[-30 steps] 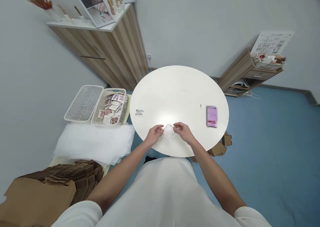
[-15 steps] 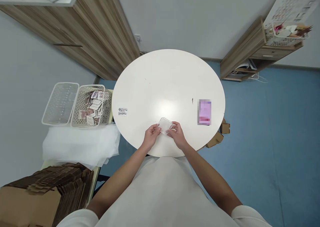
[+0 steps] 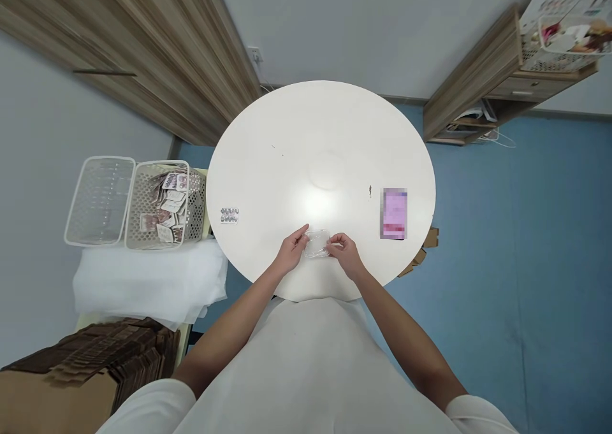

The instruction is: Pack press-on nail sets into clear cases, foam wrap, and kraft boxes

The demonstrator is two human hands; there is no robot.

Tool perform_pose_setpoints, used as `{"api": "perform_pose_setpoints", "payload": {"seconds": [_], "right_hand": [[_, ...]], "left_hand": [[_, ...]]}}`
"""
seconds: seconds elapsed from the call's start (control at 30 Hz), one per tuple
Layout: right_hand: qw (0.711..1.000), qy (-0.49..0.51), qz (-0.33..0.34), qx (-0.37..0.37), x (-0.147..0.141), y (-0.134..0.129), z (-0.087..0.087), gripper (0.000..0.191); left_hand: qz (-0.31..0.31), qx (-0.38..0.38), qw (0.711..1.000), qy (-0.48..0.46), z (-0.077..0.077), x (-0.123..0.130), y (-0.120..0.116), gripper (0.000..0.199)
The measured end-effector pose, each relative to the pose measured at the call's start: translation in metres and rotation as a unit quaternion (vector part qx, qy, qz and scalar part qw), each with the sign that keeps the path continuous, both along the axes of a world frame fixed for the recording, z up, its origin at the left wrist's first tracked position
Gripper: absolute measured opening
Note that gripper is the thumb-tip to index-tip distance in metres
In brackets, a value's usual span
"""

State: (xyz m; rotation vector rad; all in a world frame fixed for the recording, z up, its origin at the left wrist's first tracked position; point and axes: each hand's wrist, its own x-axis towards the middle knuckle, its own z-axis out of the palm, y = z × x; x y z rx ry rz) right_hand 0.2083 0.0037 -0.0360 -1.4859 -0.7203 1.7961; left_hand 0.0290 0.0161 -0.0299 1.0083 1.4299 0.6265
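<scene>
A small clear plastic case (image 3: 316, 244) is between my hands, low over the near part of the round white table (image 3: 315, 122). My left hand (image 3: 291, 250) grips its left edge, thumb and fingers on either side. On its right edge, my right hand (image 3: 345, 254) pinches with thumb and forefinger. Whether anything lies inside the case I cannot make out. To the left on the table is a small card with rows of dark shiny pieces (image 3: 229, 215). A pixelated pink-purple phone-like rectangle (image 3: 394, 214) lies to the right.
Left of the table stand white plastic baskets, one holding many small printed packs (image 3: 169, 208). Below them are white sheets (image 3: 148, 284) and stacked brown cardboard (image 3: 119, 357). Wooden cabinets (image 3: 191, 51) stand beyond. Small cardboard boxes (image 3: 430, 237) show under the table's right edge.
The clear case has turned from a slanted position to nearly level with the table's near edge. My left fingers have straightened along its side. The whole view has shifted slightly.
</scene>
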Motion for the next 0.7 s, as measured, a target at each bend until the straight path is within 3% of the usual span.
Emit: {"api": "perform_pose_setpoints", "payload": {"seconds": [0.17,0.47,0.6,0.7], "right_hand": [[0.999,0.0,-0.048,-0.006,-0.006,-0.006,-0.001,0.027],[0.998,0.0,-0.056,0.01,-0.008,0.0,0.008,0.03],[0.992,-0.007,-0.12,0.024,-0.018,0.0,0.019,0.035],[0.994,-0.022,-0.106,0.027,-0.026,-0.003,0.025,0.038]], "left_hand": [[-0.006,0.002,0.999,-0.034,-0.004,-0.006,0.008,0.047],[-0.04,-0.03,0.996,-0.069,0.005,-0.019,0.019,0.036],[0.041,-0.093,0.981,-0.165,0.008,-0.019,0.012,0.032],[0.066,-0.126,0.966,-0.214,0.008,-0.021,-0.001,0.031]]}}
